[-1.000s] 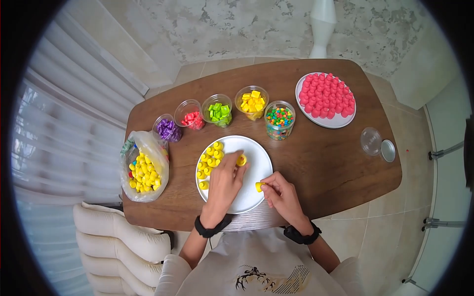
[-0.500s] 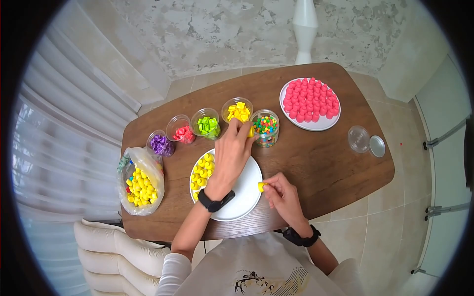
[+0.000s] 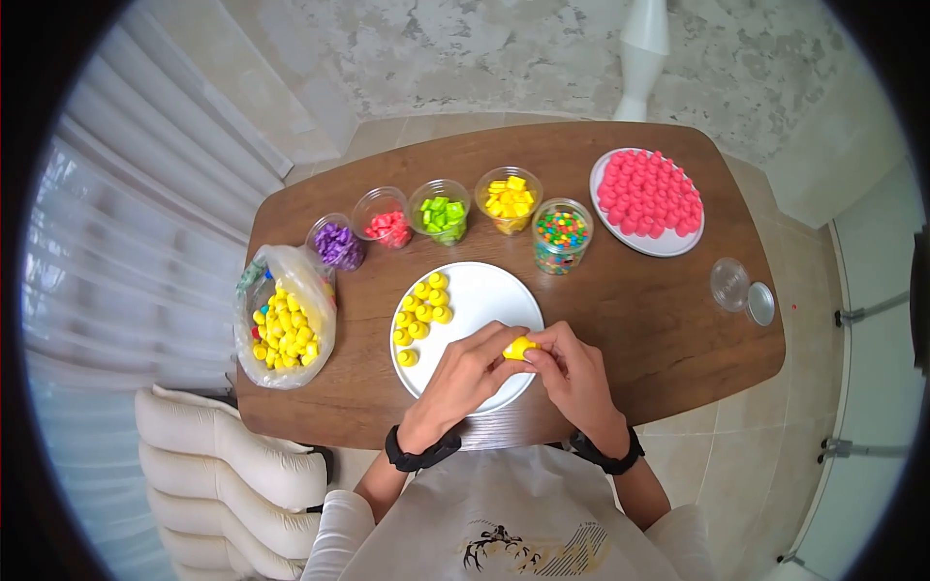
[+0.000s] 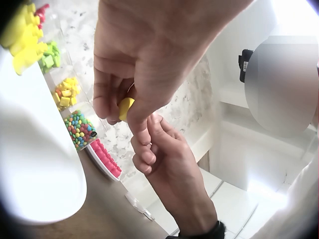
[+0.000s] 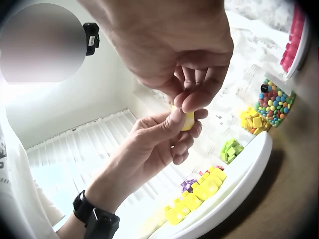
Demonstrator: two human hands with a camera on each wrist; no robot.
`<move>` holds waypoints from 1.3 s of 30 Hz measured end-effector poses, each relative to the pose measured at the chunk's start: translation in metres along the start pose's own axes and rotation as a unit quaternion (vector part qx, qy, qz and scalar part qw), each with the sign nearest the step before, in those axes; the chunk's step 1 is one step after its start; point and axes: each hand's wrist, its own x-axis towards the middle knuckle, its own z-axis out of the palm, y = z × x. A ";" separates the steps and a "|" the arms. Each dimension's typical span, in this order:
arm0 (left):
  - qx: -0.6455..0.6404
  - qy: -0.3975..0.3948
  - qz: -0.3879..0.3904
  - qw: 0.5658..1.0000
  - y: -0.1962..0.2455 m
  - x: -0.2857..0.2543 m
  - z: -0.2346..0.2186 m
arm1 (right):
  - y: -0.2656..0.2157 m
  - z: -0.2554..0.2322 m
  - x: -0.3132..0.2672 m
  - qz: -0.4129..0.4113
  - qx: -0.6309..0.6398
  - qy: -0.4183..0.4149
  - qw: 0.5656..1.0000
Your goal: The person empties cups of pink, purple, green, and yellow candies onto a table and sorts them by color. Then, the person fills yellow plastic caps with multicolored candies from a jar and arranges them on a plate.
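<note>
In the head view both hands meet over the right edge of the white plate (image 3: 475,281). Between them is a small yellow piece (image 3: 519,349), pinched by the left hand (image 3: 467,373) and by the right hand (image 3: 579,382). The left wrist view shows the yellow piece (image 4: 126,108) between the left thumb and fingers, with the right fingers touching close by. In the right wrist view the yellow piece (image 5: 188,121) is partly covered by fingertips of both hands. Several yellow knobbed pieces (image 3: 423,312) stand on the plate's left side.
Behind the plate stand cups of purple (image 3: 337,247), red (image 3: 387,229), green (image 3: 442,219) and yellow pieces (image 3: 510,201), and a jar of coloured candies (image 3: 562,236). A bag of yellow pieces (image 3: 286,329) lies left; a plate of pink pieces (image 3: 649,194) and lids (image 3: 760,303) are right.
The left hand reached toward the yellow cup and jar with a yellow piece, then came back down to the right hand. Both hands now meet at the yellow piece.
</note>
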 end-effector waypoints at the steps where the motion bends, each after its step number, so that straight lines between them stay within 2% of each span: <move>1: -0.008 -0.007 0.000 1.000 -0.003 -0.005 -0.001 | -0.003 0.000 0.000 -0.012 -0.034 -0.018 0.999; 3: -0.014 -0.002 -0.024 1.000 -0.010 -0.012 0.000 | -0.004 0.002 0.001 -0.032 -0.064 -0.051 0.996; 5: -0.048 0.014 0.000 0.999 -0.019 -0.020 0.005 | -0.002 0.009 0.000 -0.032 -0.094 -0.054 0.994; 7: -0.059 -0.001 -0.048 0.997 -0.019 -0.030 -0.002 | 0.001 0.021 -0.002 -0.049 -0.084 -0.073 0.993; 10: -0.037 0.024 -0.046 0.998 -0.031 -0.048 -0.007 | 0.015 0.042 -0.012 0.048 -0.029 -0.068 0.996; 13: -0.015 0.072 -0.067 0.995 -0.034 -0.065 -0.025 | 0.023 0.052 -0.016 0.072 -0.008 -0.121 0.990; 15: 0.048 0.224 -0.188 0.955 -0.043 -0.077 -0.055 | 0.016 0.055 -0.015 0.063 -0.031 -0.125 0.990; 17: 0.035 0.407 -0.245 0.879 -0.067 -0.080 -0.091 | 0.016 0.053 -0.014 0.074 -0.054 -0.109 0.990; 18: 0.117 0.428 -0.280 0.851 -0.091 -0.084 -0.113 | 0.015 0.052 -0.012 0.076 -0.059 -0.109 0.989; 19: 0.198 0.445 -0.312 0.816 -0.115 -0.087 -0.135 | 0.013 0.053 -0.009 0.035 -0.100 -0.126 0.986; 20: 0.232 0.437 -0.323 0.807 -0.128 -0.085 -0.153 | 0.011 0.054 -0.006 -0.007 -0.141 -0.144 0.979; 21: 0.265 0.430 -0.333 0.796 -0.136 -0.083 -0.162 | 0.008 0.055 -0.004 -0.008 -0.144 -0.144 0.979; 22: 0.263 0.431 -0.332 0.796 -0.140 -0.081 -0.164 | 0.005 0.057 -0.003 -0.028 -0.153 -0.157 0.975; 24: 0.232 0.478 -0.242 0.812 -0.144 -0.076 -0.165 | 0.000 0.058 0.001 -0.048 -0.163 -0.166 0.971; 25: 0.231 0.476 -0.241 0.814 -0.140 -0.075 -0.159 | -0.002 0.058 0.001 -0.051 -0.167 -0.173 0.969; 27: 0.255 0.506 -0.162 0.808 -0.123 -0.077 -0.137 | -0.001 0.056 0.000 -0.048 -0.171 -0.178 0.968; 28: 0.233 0.487 -0.144 0.829 -0.112 -0.079 -0.123 | 0.003 0.056 -0.001 -0.052 -0.172 -0.172 0.969; 30: 0.154 0.393 -0.124 0.898 -0.089 -0.085 -0.096 | 0.006 0.053 -0.002 -0.053 -0.175 -0.165 0.969; 31: 0.128 0.338 -0.151 0.920 -0.073 -0.086 -0.084 | 0.004 0.051 -0.002 -0.050 -0.178 -0.171 0.968; 33: 0.167 0.263 -0.150 0.938 -0.060 -0.088 -0.066 | 0.004 0.050 -0.001 -0.045 -0.181 -0.177 0.966; 39: 0.262 0.202 -0.129 0.935 -0.068 -0.089 -0.031 | 0.005 0.052 0.003 -0.060 -0.175 -0.182 0.966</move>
